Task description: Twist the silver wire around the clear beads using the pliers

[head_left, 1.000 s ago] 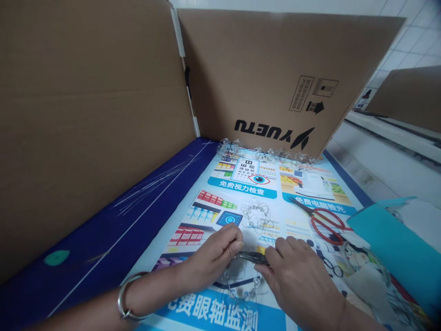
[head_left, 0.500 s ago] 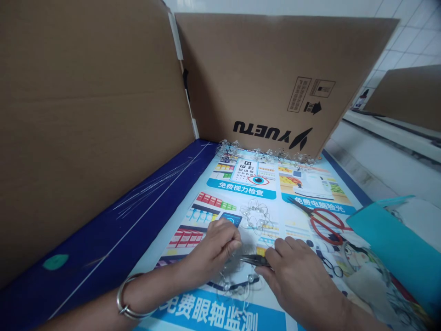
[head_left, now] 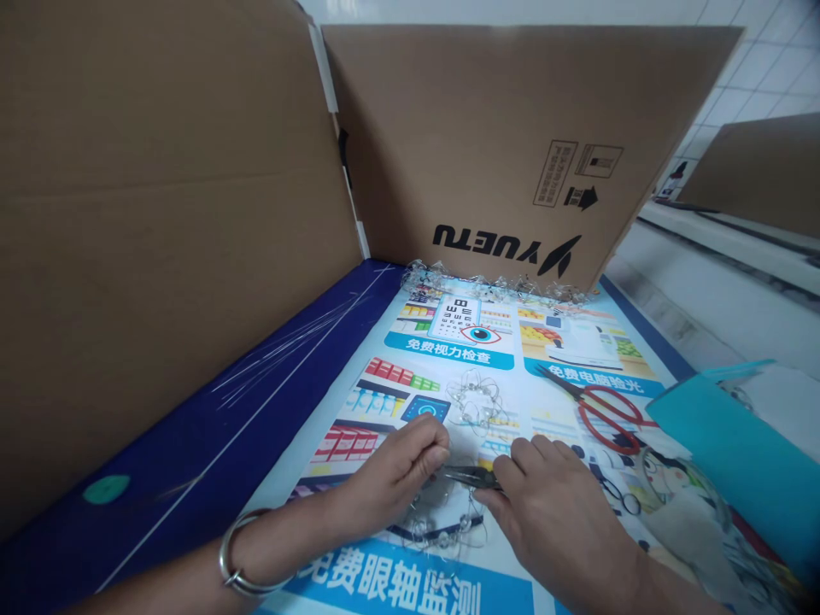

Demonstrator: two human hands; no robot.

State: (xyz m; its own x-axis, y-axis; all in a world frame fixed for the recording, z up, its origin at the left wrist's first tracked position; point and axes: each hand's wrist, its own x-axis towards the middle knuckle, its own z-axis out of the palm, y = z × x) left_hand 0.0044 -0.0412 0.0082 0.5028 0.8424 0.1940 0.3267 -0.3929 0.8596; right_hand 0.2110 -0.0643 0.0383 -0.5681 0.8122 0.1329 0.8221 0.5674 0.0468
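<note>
My left hand (head_left: 403, 468), with a metal bangle on its wrist, pinches a thin wire piece strung with clear beads (head_left: 442, 534) that hangs down onto the printed poster (head_left: 448, 350). My right hand (head_left: 551, 512) is closed on small dark pliers (head_left: 471, 477), whose tip meets the wire right at my left fingertips. A finished wire-and-bead flower (head_left: 475, 401) lies on the poster just beyond my hands.
Red-handled scissors (head_left: 595, 410) lie to the right. A teal box (head_left: 736, 465) stands at the right edge. Cardboard walls (head_left: 487, 145) enclose the left and back, with a row of clear bead pieces (head_left: 493, 286) along the back wall. Loose thin wires (head_left: 282, 346) lie on the blue strip.
My hands stay together at the same spot; the beaded wire piece under them has shifted slightly, and the view has tipped a little.
</note>
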